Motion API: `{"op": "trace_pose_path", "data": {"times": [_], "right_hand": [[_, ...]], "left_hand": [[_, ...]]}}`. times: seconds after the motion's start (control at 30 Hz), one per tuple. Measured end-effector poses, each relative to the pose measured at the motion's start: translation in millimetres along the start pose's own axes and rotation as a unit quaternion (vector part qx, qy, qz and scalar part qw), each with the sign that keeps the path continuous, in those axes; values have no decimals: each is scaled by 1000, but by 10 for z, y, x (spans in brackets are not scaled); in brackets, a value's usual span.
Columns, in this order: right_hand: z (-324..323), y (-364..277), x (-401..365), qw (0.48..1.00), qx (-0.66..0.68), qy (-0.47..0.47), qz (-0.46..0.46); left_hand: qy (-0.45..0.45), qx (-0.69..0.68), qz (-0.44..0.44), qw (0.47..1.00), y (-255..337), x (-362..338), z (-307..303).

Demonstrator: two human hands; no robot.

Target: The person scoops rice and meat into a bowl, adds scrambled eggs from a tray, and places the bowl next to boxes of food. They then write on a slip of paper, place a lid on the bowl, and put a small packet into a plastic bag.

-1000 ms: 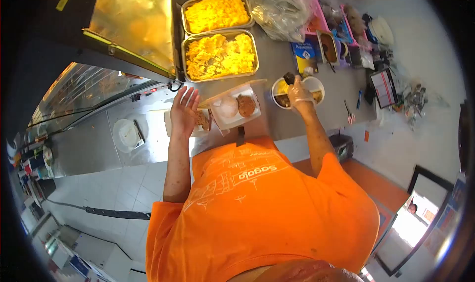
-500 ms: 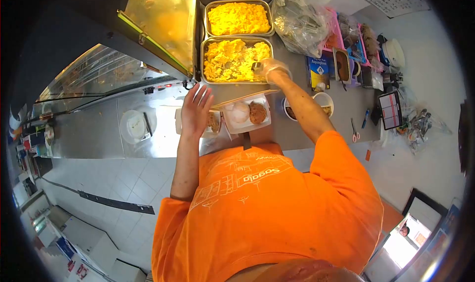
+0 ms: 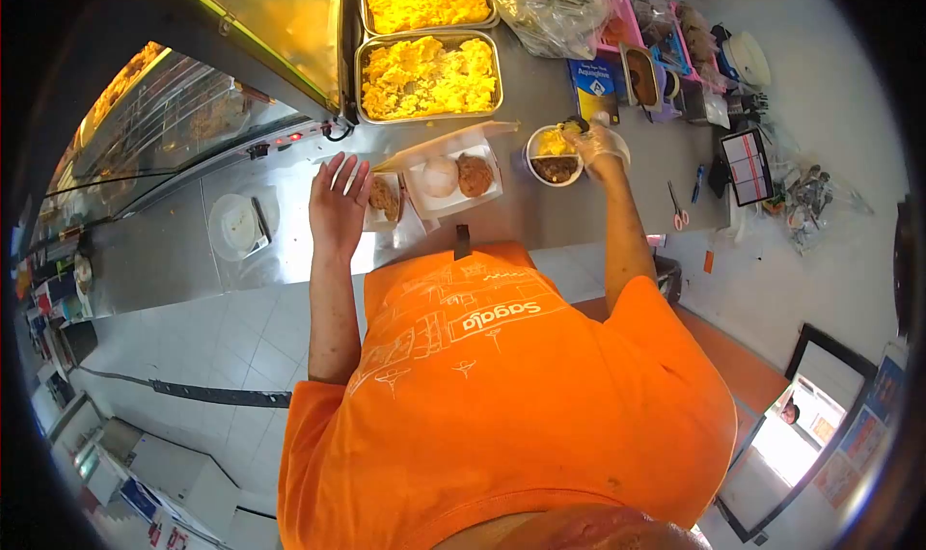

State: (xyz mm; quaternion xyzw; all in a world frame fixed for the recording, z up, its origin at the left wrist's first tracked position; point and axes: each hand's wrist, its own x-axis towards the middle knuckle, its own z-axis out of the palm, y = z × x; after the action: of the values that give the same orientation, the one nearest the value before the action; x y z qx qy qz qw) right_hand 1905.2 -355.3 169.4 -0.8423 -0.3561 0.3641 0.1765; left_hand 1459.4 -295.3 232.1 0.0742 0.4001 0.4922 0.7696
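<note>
My right hand (image 3: 600,151), in a clear plastic glove, is closed around a dark utensil (image 3: 576,125) over a round white bowl (image 3: 531,154). Yellow food (image 3: 555,143) fills the bowl's upper part, and dark brown food (image 3: 556,170) lies in its lower part. My left hand (image 3: 340,195) is bare, palm up with fingers spread, holding nothing beside an open box with a brown piece (image 3: 384,199). Right of that, an open paper box (image 3: 467,199) holds a pale round mound (image 3: 441,178) and a browned piece (image 3: 474,176).
Two metal trays of yellow food (image 3: 428,118) stand at the back. A glass display case (image 3: 280,29) is at the left, near a white plate (image 3: 234,227). Scissors (image 3: 677,206), a tablet (image 3: 746,167) and a plastic bag (image 3: 550,10) are at the right.
My right hand has moved from the front yellow-food tray to the round bowl, where yellow food now shows. My left hand remains open beside the boxes. The view has shifted.
</note>
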Motion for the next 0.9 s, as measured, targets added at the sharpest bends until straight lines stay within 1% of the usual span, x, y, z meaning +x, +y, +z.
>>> {"op": "trace_pose_path", "data": {"times": [0.03, 0.1, 0.13, 0.2, 0.27, 0.33, 0.37, 0.47, 0.57, 0.67, 0.77, 0.8, 0.83, 0.9], "right_hand": [[43, 70, -26, 996, -85, 10, 8], [129, -47, -192, 967, -251, 28, 22], [163, 35, -223, 964, -261, 22, -42], [234, 77, -277, 948, -314, -38, -35], [302, 91, -364, 987, -160, 8, -32], [427, 321, -272, 977, -185, 50, -95], [448, 317, -286, 969, -197, 71, -127], [359, 295, -348, 974, -104, 96, -177], [270, 221, -391, 984, -123, 24, -124], [271, 200, -411, 992, -89, 71, -58], [196, -90, -581, 988, -154, 25, -11], [326, 96, -479, 954, -223, 67, -192], [404, 240, -318, 958, -248, 49, -138], [427, -196, -490, 955, -296, 12, -30]], "left_hand": [[-7, 2, -7, 1000, -31, -1, -4], [-13, 3, -25, 1000, -80, -49, 52], [-16, 3, -30, 999, -80, -68, 88], [-28, 11, -25, 999, -75, -147, 112], [-29, 14, -24, 999, -85, -213, 100], [-17, 12, -25, 999, -119, -267, 36], [-14, 11, -24, 1000, -126, -287, 0], [-4, 11, -22, 1000, -130, -340, -130], [6, 12, -13, 1000, -126, -368, -209], [3, 10, -13, 1000, -133, -394, -228], [0, 15, -9, 1000, -125, -428, -253], [1, 17, -11, 1000, -134, -429, -264], [2, 19, -11, 1000, -140, -421, -263], [3, 26, -15, 1000, -158, -417, -256]]}}
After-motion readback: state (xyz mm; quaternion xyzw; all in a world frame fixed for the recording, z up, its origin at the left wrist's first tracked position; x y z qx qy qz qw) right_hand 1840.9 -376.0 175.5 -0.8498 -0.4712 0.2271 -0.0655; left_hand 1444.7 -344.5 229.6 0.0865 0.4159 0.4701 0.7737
